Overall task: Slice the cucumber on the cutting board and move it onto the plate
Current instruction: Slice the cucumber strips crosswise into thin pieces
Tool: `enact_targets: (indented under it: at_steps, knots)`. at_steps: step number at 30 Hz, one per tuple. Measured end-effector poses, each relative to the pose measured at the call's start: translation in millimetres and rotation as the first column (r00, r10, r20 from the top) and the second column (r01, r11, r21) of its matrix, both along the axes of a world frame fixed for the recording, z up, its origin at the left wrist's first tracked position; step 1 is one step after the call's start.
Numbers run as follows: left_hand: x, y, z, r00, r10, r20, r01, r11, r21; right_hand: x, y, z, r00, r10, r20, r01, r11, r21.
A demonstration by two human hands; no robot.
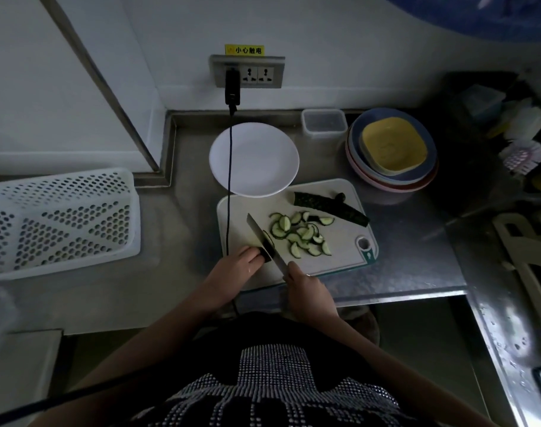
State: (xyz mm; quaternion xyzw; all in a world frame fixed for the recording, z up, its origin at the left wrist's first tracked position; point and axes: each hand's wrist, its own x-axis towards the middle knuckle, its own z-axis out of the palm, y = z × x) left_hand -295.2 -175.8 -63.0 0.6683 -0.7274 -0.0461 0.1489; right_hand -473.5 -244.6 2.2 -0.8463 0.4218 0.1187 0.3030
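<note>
A pale cutting board (340, 241) lies on the steel counter. Several half-round cucumber slices (300, 234) are scattered across its middle, and a long uncut cucumber half (327, 206) lies along its far right edge. My left hand (240, 260) holds down a short dark cucumber stub (267, 251) at the board's near left. My right hand (304, 286) grips the handle of a knife (260, 234), whose blade rests against the stub's cut end. A white plate (254, 158), with nothing on it, sits just beyond the board.
A black cable (229, 186) hangs from a wall socket across the plate and board's left edge. A white perforated basket (60, 220) stands at left. Stacked coloured bowls (392, 152) and a clear container (324, 123) stand at back right. The counter's front edge lies close behind my hands.
</note>
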Motion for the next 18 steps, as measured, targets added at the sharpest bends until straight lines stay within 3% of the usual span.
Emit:
enact_targets:
  at_steps: [13, 18]
  knots:
    - [-0.1, -1.5, 1.9, 0.999, -0.023, -0.045, 0.021, 0.998, -0.055, 6.0, -1.9, -9.3, 0.997, -0.005, -0.081, 0.011, 0.997, 0.078]
    - [-0.2, -2.0, 4.9, 1.000, -0.014, -0.008, 0.013, 0.998, -0.066, 2.3, -2.8, -10.4, 0.996, 0.008, -0.089, -0.006, 0.999, 0.033]
